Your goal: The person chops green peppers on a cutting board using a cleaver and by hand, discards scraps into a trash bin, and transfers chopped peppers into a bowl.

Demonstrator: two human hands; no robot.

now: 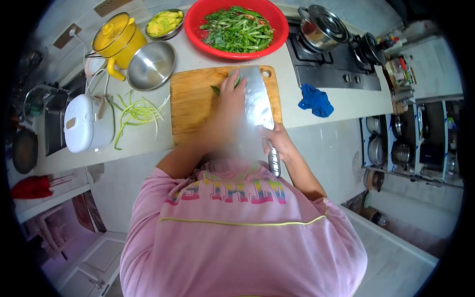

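My right hand (279, 140) is closed round the black-and-silver handle of a wide kitchen cleaver (256, 101). Its blade lies over the right part of a wooden cutting board (190, 101), close beside my left fingers. My left hand (231, 94) presses down on the board, fingers bent over a slim green vegetable (216, 90). Only the ends of that vegetable show, so its exact kind is unclear. Beyond the board stands a red basin (278, 29) heaped with cut green vegetable pieces (237, 29).
Left of the board are a steel bowl (151, 65), loose pale-green stalks (138, 113), a white lunch box (88, 123), a yellow pot (118, 39) and a bowl of yellow slices (165, 23). To the right, a blue cloth (315, 100) lies before the gas stove (339, 74), which bears a pot (324, 30).
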